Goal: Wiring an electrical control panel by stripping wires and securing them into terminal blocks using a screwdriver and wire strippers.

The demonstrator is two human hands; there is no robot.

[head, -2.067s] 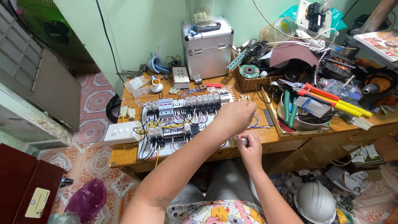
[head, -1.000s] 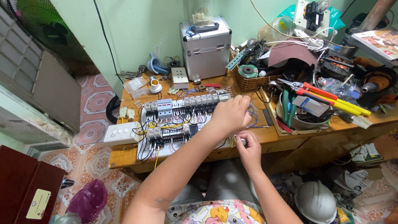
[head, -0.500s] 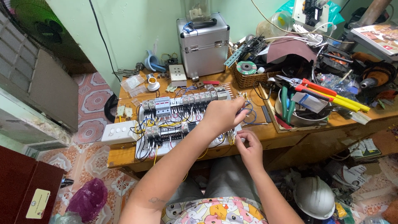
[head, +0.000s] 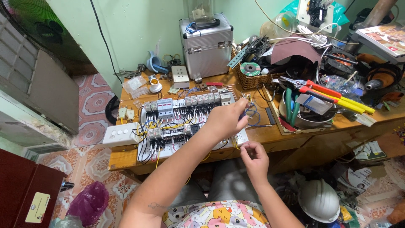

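Since the frame half a second back, your view has tipped slightly so the bench sits a little lower in the picture, but your two hands have hardly moved: both remain at the right end of the wiring panel [head: 192, 122], the white perforated board carrying rows of grey breakers and a tangle of yellow, red and black leads. Your left hand [head: 225, 119] lies across that right end, fingers curled down over the board and pinching a blue wire [head: 252, 113] that loops out past your knuckles toward the board's right edge; the grip is closed on it, though the fingertips themselves are hidden under the hand. Your right hand [head: 254, 159] hangs just off the front edge of the wooden bench [head: 126, 157], below the panel's corner, thumb and fingers drawn together in a tight pinch; what sits between them is too small to tell. The two hands are near each other but not touching. A white switch box [head: 120, 134] lies just left of the panel, and a white hard hat [head: 319, 199] rests on the floor to your right.
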